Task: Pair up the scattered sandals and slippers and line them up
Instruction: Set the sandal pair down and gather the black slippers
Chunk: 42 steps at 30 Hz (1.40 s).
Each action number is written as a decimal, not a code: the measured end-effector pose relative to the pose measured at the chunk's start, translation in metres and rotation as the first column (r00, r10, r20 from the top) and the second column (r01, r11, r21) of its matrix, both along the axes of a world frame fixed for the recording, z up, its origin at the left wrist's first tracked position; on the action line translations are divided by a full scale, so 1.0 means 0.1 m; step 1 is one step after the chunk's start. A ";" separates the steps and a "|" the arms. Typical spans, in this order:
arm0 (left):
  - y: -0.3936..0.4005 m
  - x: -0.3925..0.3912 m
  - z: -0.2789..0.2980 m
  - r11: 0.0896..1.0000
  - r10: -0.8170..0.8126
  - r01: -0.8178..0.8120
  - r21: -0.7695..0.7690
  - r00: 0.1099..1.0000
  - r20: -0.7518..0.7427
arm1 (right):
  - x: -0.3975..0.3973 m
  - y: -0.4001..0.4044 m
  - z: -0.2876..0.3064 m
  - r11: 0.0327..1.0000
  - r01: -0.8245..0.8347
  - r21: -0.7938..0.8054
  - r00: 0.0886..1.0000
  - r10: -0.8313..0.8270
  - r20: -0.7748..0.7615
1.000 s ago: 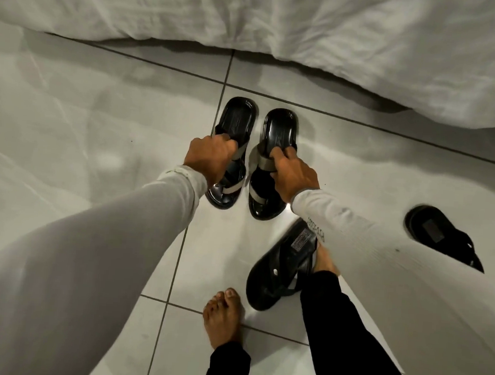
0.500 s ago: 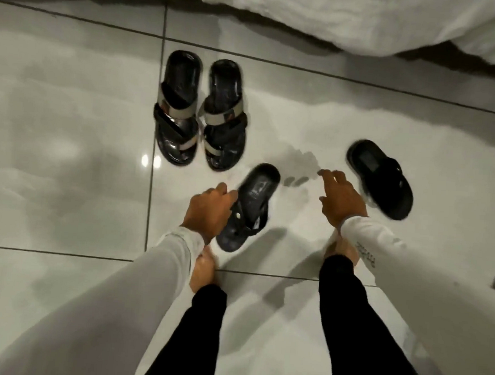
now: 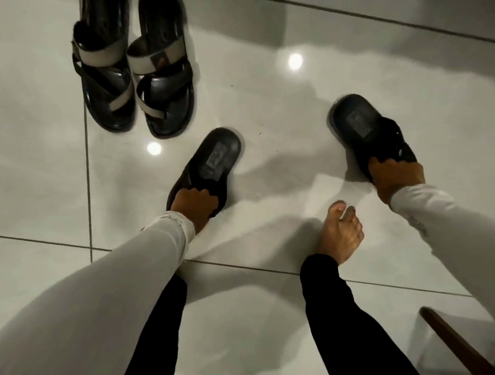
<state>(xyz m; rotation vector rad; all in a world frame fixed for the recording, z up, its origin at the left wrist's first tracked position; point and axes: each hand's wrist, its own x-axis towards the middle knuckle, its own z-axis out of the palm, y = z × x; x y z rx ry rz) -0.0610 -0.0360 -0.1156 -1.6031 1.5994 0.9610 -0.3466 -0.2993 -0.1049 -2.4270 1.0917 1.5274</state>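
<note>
Two black sandals with pale straps, one on the left (image 3: 104, 57) and one on the right (image 3: 161, 64), stand side by side on the floor at the upper left. A black slipper (image 3: 213, 161) lies in the middle, and my left hand (image 3: 193, 207) grips its front strap. A matching black slipper (image 3: 359, 125) lies to the right, turned at an angle, with my right hand (image 3: 395, 178) closed over its strap end. Both slippers rest on the tiles, about a slipper's length apart.
The floor is glossy white tile (image 3: 274, 116) with dark grout lines. My bare right foot (image 3: 340, 232) stands between the two slippers. A brown wooden edge (image 3: 460, 351) juts in at the lower right.
The view has dropped closer to the floor. My left hand has closed on the middle slipper's strap, and my right hand has reached right and taken hold of the other slipper.
</note>
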 end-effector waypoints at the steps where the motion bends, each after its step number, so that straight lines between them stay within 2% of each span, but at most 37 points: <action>1: 0.02 -0.05 0.03 0.999 -0.024 0.024 -0.025 1.000 0.014 | -0.06 -0.01 0.03 1.000 -0.016 -0.001 1.000 0.016 0.007; 3: -0.04 -0.16 0.20 0.997 0.017 -0.017 -0.077 1.000 0.009 | -0.15 0.01 0.13 1.000 0.000 0.014 0.997 -0.001 0.075; 8: -0.52 -0.53 0.70 0.970 0.160 -0.164 -0.177 0.986 -0.037 | 0.07 0.12 0.58 0.975 0.157 0.155 0.932 -0.199 0.303; 12: -1.07 -0.85 0.73 0.923 0.298 -0.315 -0.219 0.948 -0.109 | 0.28 0.17 0.77 0.968 0.171 0.186 0.887 -0.233 0.399; 17: -1.52 -1.15 0.57 0.863 0.351 -0.406 -0.300 0.910 -0.222 | 0.45 0.18 0.70 0.923 0.243 0.298 0.830 -0.357 0.429; 24: -1.49 -1.12 0.53 0.822 0.306 -0.403 -0.404 0.909 -0.284 | 0.23 0.22 0.56 0.876 0.381 0.297 0.794 -0.474 0.380; 26: -1.51 -1.01 0.47 0.841 0.285 -0.356 -0.408 0.932 -0.225 | 0.20 0.18 0.43 0.903 0.351 0.246 0.817 -0.424 0.392; 29: -1.54 -0.87 0.25 0.890 0.266 -0.279 -0.361 0.960 -0.088 | 0.23 0.15 0.22 0.977 0.194 0.094 0.874 -0.215 0.436; 32: -1.61 -0.90 0.10 0.930 0.228 -0.236 -0.281 0.972 -0.058 | 0.24 0.13 0.05 0.991 0.130 -0.004 0.890 -0.115 0.441; 36: -1.62 -1.05 0.09 0.950 0.164 -0.178 -0.258 0.984 -0.076 | 0.08 0.07 0.01 0.990 0.144 0.001 0.889 -0.130 0.439; 42: -1.93 -1.43 0.21 0.944 0.079 -0.129 -0.305 0.982 -0.172 | -0.43 -0.26 0.09 0.984 0.173 0.032 0.886 -0.170 0.431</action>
